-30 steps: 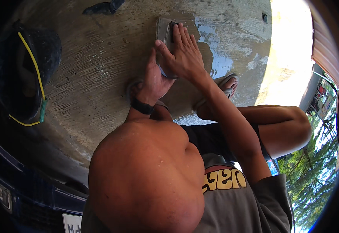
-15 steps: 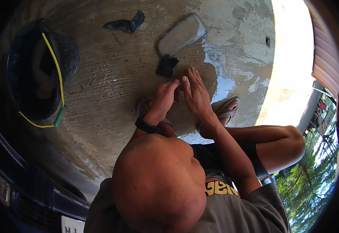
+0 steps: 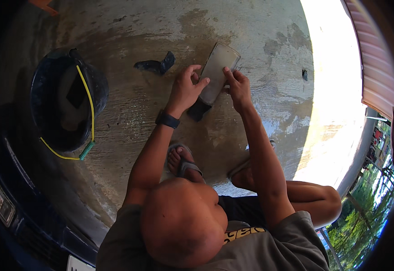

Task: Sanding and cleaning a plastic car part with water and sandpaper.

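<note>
A cloudy, see-through rectangular lens-like panel [image 3: 219, 74] with rounded corners is in front of me, between my two hands. At its left edge is my left hand [image 3: 187, 92], a dark band on its wrist, with the thumb lying on the panel and the fingers curled. My right hand [image 3: 239, 89] pinches the right edge, thumb on top and fingers partly underneath. A small black piece [image 3: 199, 111] shows from beneath the panel's near end. Whether the panel is lifted off the floor, I cannot tell.
To the left stands a black bucket [image 3: 100, 88] with a yellow handle. A torn black strip [image 3: 157, 65] lies on the wet concrete floor [image 3: 129, 149]. Dark car bodywork [image 3: 30, 217] fills the lower left. My sandalled foot [image 3: 183, 162] is close by.
My hands, close together before, have moved apart and forward onto the panel's two edges. The panel now sits more upright and overlaps the small black piece. The whole view has shifted.
</note>
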{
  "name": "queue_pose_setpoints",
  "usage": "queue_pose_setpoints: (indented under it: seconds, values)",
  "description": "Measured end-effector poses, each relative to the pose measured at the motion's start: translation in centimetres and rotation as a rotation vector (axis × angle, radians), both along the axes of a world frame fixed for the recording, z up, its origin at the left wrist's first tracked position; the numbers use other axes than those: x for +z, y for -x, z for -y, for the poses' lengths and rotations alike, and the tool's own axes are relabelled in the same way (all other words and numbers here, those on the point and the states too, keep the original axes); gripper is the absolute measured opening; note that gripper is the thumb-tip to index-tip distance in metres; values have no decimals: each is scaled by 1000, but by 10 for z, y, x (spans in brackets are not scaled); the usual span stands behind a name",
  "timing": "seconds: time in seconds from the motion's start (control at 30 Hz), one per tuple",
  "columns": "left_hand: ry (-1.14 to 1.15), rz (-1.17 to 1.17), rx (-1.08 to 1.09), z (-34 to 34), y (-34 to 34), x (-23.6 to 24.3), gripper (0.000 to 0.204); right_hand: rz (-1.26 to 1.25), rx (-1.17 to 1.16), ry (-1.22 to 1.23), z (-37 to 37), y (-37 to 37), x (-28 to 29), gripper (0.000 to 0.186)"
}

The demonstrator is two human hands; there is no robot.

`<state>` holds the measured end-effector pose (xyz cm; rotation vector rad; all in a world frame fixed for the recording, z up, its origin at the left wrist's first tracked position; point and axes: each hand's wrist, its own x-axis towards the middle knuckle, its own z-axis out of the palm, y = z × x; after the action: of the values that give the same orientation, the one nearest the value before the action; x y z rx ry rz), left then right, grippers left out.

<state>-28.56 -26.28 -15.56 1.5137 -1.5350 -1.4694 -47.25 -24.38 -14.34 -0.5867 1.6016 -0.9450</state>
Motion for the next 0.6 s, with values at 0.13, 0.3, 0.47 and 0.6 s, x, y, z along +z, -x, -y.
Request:
queue_pose_setpoints:
  seconds: [0.13, 0.3, 0.47, 0.6]
  values:
    - [104, -70, -13, 0, -31, -23, 29, 65, 211, 46, -10, -2, 15, 40]
    - [-55, -140, 97, 4, -60, -29, 18, -809, 700, 217, -92, -44, 14, 47]
    - [-78, -8, 132, -11, -56, -15, 25, -915, 578, 264, -113, -45, -15, 35]
    - [144, 200, 181, -7, -59, -17, 35, -755, 528, 276, -100, -35, -15, 29]
